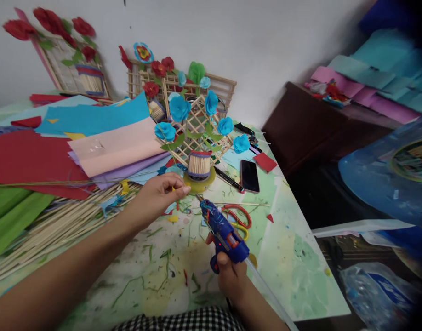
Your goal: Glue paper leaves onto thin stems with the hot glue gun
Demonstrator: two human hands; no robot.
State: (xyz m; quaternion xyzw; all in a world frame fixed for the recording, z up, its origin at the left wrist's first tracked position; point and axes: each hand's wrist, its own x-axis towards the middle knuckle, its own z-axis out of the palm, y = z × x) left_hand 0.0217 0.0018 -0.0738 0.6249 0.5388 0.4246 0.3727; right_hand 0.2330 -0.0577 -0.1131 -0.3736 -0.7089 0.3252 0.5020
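My right hand (230,271) is wrapped round the handle of a blue hot glue gun (226,232), with a clear glue stick (269,294) running out of its back. The nozzle points up and left, close to the fingertips of my left hand (166,191). That hand is closed in a pinch; whatever lies between thumb and finger is too small to make out. Just beyond stands a lattice of thin sticks (193,124) with blue paper flowers (179,108) and green leaves. At its foot a small stick basket (199,164) rests by a roll of yellow tape (206,184).
Red-handled scissors (243,216), a black pen (228,178) and a phone (249,175) lie right of the lattice. Coloured paper sheets (35,156) and thin sticks (69,230) cover the left side. More flowered lattices lean against the wall. Scraps dot the tabletop (287,257).
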